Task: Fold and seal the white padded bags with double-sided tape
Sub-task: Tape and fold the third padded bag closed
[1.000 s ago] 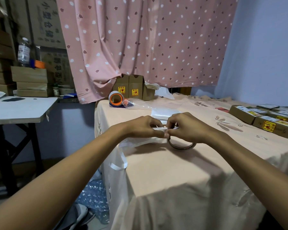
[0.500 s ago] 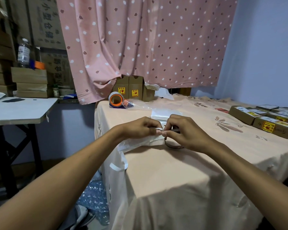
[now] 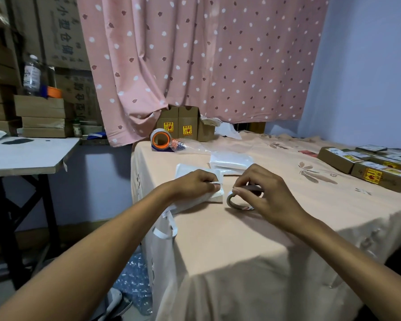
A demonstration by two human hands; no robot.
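Observation:
A folded white padded bag (image 3: 214,195) lies near the left edge of the cloth-covered table (image 3: 241,239). My left hand (image 3: 196,183) rests on it and pinches a short white strip of tape at the fold. Just right of the bag, my right hand (image 3: 259,188) grips the small roll of double-sided tape (image 3: 232,201), which stands on edge on the cloth. A small gap separates my two hands. A stack of more white padded bags (image 3: 230,161) lies behind them.
An orange-cored packing tape roll (image 3: 160,140) and small brown boxes (image 3: 186,126) stand at the table's back. Labelled flat boxes (image 3: 366,166) line the right side. White strips (image 3: 162,232) hang over the left edge. A side table (image 3: 26,154) stands to the left.
My hands, joined at the tape a second ago, have come apart: the left keeps a torn strip on the bag, the right has drawn the roll away to the right.

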